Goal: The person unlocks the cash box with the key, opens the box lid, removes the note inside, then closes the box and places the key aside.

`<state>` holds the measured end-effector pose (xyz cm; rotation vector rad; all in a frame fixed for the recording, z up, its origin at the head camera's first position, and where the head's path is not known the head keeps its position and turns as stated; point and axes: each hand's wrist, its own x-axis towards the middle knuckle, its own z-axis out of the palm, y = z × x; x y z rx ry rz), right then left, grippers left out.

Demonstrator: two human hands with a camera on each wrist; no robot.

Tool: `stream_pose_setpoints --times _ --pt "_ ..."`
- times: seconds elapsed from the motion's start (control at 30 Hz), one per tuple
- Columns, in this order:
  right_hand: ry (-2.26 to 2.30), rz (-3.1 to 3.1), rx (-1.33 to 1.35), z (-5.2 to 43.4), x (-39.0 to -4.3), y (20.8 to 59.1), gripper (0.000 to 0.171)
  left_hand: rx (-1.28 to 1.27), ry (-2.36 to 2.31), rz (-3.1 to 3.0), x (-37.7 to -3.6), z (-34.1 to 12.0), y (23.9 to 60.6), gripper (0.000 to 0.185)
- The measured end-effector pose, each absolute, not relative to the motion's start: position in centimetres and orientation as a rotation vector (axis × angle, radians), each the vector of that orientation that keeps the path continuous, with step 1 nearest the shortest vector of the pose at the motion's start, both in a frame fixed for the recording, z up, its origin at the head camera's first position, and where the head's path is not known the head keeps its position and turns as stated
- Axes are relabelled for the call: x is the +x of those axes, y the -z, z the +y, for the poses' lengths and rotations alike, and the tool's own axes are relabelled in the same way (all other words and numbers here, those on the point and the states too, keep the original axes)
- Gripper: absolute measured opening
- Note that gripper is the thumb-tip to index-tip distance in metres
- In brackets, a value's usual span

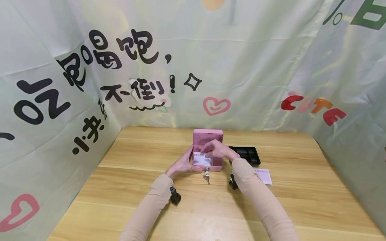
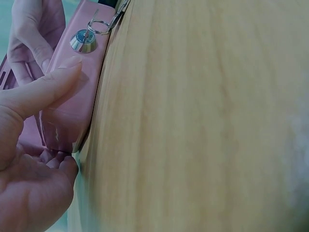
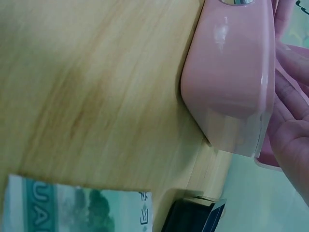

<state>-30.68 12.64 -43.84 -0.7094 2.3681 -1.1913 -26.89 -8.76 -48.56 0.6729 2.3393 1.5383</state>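
Observation:
A pink box (image 1: pixel 208 138) stands open in the middle of the wooden table (image 1: pixel 120 187), its lid upright. My left hand (image 1: pixel 182 164) grips its front left corner, with the thumb (image 2: pixel 46 89) on the pink front wall (image 2: pixel 72 113) beside the lock (image 2: pixel 82 41). Keys (image 1: pixel 206 174) hang from that lock. My right hand (image 1: pixel 215 150) reaches into the box, fingers curled on the top edge of a white sheet (image 1: pixel 200 160) lying inside. The right wrist view shows the box's right corner (image 3: pixel 231 72) and my palm (image 3: pixel 289 123).
A black tray (image 1: pixel 245 154) lies just right of the box. A banknote (image 1: pixel 264 176) lies on the table nearer me, also visible in the right wrist view as a banknote (image 3: pixel 72 208). Printed cloth walls (image 1: pixel 60 100) close in the table on three sides.

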Motion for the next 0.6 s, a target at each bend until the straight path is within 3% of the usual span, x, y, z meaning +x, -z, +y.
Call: stream_pose_setpoints --times 0.6 --pt "1.173 2.476 -0.767 12.41 -30.93 43.93 0.025 0.633 -1.533 2.358 -27.07 -8.7 48.76 0.122"
